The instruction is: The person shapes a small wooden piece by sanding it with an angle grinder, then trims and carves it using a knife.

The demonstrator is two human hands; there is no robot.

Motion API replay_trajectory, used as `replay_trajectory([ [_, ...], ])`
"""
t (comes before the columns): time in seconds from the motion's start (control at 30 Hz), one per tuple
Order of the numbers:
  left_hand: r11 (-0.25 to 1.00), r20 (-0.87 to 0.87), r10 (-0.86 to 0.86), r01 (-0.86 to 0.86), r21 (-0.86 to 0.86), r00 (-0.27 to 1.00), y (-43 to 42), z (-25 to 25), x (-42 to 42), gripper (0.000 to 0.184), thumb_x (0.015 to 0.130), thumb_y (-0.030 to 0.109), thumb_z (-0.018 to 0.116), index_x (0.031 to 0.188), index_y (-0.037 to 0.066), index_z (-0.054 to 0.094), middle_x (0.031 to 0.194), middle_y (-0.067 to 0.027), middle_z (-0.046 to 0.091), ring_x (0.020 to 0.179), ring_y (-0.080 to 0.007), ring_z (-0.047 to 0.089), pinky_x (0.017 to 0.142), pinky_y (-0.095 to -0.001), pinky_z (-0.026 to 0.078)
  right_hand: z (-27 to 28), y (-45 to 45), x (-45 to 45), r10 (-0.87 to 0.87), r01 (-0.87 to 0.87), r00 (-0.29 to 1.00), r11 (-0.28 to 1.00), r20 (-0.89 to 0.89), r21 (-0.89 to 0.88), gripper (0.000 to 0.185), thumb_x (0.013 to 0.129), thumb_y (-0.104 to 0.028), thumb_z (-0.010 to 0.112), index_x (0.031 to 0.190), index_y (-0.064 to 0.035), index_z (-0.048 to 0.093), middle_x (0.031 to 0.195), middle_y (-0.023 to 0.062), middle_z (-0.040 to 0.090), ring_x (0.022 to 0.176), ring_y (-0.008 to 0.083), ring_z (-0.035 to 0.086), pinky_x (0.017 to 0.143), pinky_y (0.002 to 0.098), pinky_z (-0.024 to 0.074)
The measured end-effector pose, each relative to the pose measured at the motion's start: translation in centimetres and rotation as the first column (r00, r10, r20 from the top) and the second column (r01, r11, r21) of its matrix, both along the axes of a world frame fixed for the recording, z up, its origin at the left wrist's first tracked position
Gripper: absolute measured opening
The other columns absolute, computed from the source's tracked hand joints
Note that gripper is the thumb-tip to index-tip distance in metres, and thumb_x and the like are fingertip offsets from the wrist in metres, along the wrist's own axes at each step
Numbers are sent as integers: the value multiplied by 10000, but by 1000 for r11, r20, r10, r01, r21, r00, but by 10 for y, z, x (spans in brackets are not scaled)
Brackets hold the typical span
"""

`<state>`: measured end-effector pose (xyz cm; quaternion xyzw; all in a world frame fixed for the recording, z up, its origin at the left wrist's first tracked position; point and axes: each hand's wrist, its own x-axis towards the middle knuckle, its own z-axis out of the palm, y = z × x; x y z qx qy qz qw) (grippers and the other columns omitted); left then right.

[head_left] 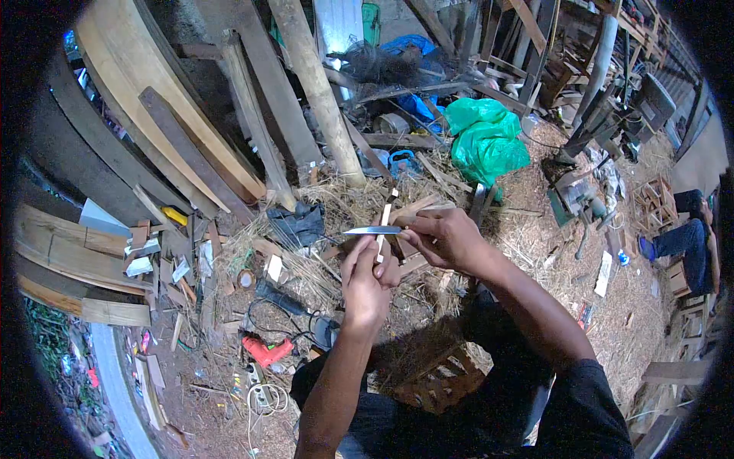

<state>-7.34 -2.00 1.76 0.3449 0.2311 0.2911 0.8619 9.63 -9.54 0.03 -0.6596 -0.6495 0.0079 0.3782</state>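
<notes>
A small knife with a shiny blade points left, its handle end closed in the fingers of my right hand. My left hand is wrapped round a thin, pale wooden stick, which rises above the fingers and tilts slightly right at the top. The blade lies across the stick, just above my left fingers. Both hands are close together over the straw-covered ground.
Planks lean at the upper left. A red power tool and a power strip lie below left. A green plastic bag lies beyond my hands. A machine stands at right, near another person's legs.
</notes>
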Motion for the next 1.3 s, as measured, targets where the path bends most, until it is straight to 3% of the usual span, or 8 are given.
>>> replay_trajectory([
  [0.07, 999, 45, -53, 52, 15, 998, -2, 3, -1, 439, 1012, 166, 399, 1418, -4, 397, 618, 65, 296, 493, -51, 253, 480, -240, 226, -10, 6, 10, -39, 47, 998, 989, -55, 138, 271, 878, -258, 650, 1104, -117, 700, 764, 146, 656, 629, 348, 628, 557, 444, 503],
  [0.1, 997, 66, -81, 80, 22, 994, -3, 4, -2, 442, 1015, 166, 395, 1423, -5, 391, 622, 63, 298, 496, -50, 257, 480, -241, 227, 4, -3, 19, -165, 153, 985, 971, -52, -182, 255, 867, -245, 662, 1079, -112, 710, 786, 159, 663, 640, 358, 626, 575, 444, 505],
  [0.27, 998, -128, 34, -27, 50, 991, -6, 7, 8, 445, 1025, 122, 385, 1453, 2, 368, 669, 67, 314, 537, -38, 291, 474, -235, 227, 17, -5, 6, 21, -23, 999, 997, 35, 73, 217, 879, -129, 652, 1072, -34, 683, 780, 190, 632, 657, 350, 628, 572, 433, 491],
  [0.4, 968, -100, -9, 33, 248, 995, -4, 0, 8, 437, 1027, 113, 383, 1453, 19, 383, 666, 78, 313, 535, -32, 289, 472, -222, 230, 22, -4, -8, 97, -97, 995, 995, -35, 1, 258, 874, -132, 642, 1120, -62, 671, 772, 179, 645, 651, 356, 631, 579, 430, 504],
  [0.67, 985, -9, -25, 26, 173, 1000, -10, 1, 8, 425, 1041, 143, 394, 1448, 21, 394, 681, 74, 341, 548, -28, 309, 494, -211, 265, 14, -6, -6, 23, -26, 999, 997, 43, 75, 259, 839, -130, 671, 1095, -95, 686, 715, 139, 633, 587, 329, 620, 511, 424, 483],
  [0.77, 992, 2, -6, 6, 128, 1000, -11, -4, 12, 423, 1033, 141, 388, 1435, 11, 399, 662, 62, 327, 524, -38, 290, 476, -225, 248, 8, -9, 2, -6, 11, 998, 998, 63, -67, 268, 889, -248, 617, 1138, -167, 672, 915, 116, 695, 705, 339, 662, 568, 435, 523],
  [0.97, 1000, 38, -18, 18, 22, 999, -18, 4, 5, 408, 1037, 134, 375, 1422, 5, 415, 659, 59, 320, 527, -47, 285, 488, -234, 243, 0, -2, 17, -14, 23, 998, 986, -54, 167, 217, 869, -98, 657, 1080, -53, 678, 712, 154, 611, 572, 317, 596, 512, 395, 465],
  [1.3, 1000, 29, 23, -23, 1, 999, -10, 8, 3, 442, 1009, 158, 412, 1412, -23, 392, 603, 52, 288, 482, -58, 257, 467, -246, 224, 17, -8, -18, 57, -58, 998, 998, 18, 38, 242, 873, -183, 655, 1088, -75, 680, 697, 125, 584, 571, 322, 584, 512, 424, 449],
])
